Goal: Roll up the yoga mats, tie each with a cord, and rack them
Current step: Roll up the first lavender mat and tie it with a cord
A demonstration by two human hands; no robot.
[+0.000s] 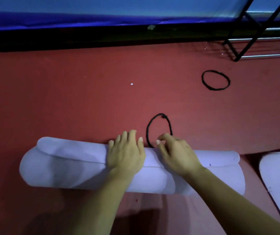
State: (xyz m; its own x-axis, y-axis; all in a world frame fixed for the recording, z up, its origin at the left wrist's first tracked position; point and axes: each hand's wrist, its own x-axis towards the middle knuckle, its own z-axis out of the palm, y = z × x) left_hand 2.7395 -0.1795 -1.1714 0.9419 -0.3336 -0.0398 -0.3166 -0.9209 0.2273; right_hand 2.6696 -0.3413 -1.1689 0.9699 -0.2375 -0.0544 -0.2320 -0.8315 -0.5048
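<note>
Mat: rolled, lying crosswise on red floor.
Left hand: flat on top of mat, fingers straight, holding nothing.
Right hand: fingers curled at near cord just beyond mat; grip unconfirmed.
Second cord: farther beyond mat, rightward.

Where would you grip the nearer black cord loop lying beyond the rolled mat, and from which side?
Probably pinch its near arc from above with the right hand. The cord loop lies flat just beyond the rolled yoga mat, with its knot at the far end, and the left hand is pressing the mat.
</note>
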